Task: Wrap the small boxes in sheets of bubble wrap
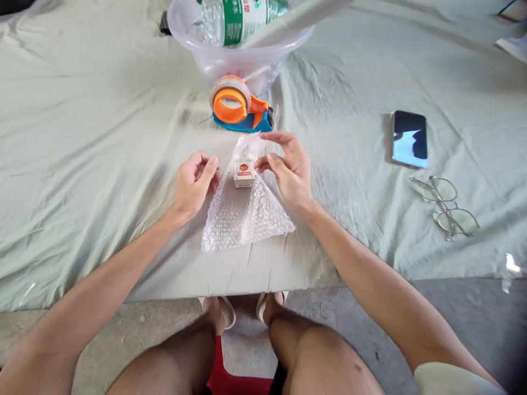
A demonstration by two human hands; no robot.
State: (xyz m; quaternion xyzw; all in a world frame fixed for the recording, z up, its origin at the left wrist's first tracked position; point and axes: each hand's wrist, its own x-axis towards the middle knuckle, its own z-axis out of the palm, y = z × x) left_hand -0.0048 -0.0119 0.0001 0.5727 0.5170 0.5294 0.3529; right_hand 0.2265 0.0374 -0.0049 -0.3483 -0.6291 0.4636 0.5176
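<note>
A small white box with a red label (244,173) lies on a sheet of bubble wrap (242,211) spread over the pale green cloth. My right hand (288,170) pinches the far edge of the bubble wrap just right of the box, thumb and forefinger together, other fingers raised. My left hand (193,184) hovers at the box's left, fingers curled loosely inward, with nothing visibly held; its fingertips are close to the wrap's left edge.
An orange and blue tape dispenser (239,105) sits just beyond the box. Behind it a clear plastic bowl (193,38) holds a water bottle (234,19). A phone (409,138) and eyeglasses (447,207) lie at right. The table edge (247,288) runs near my knees.
</note>
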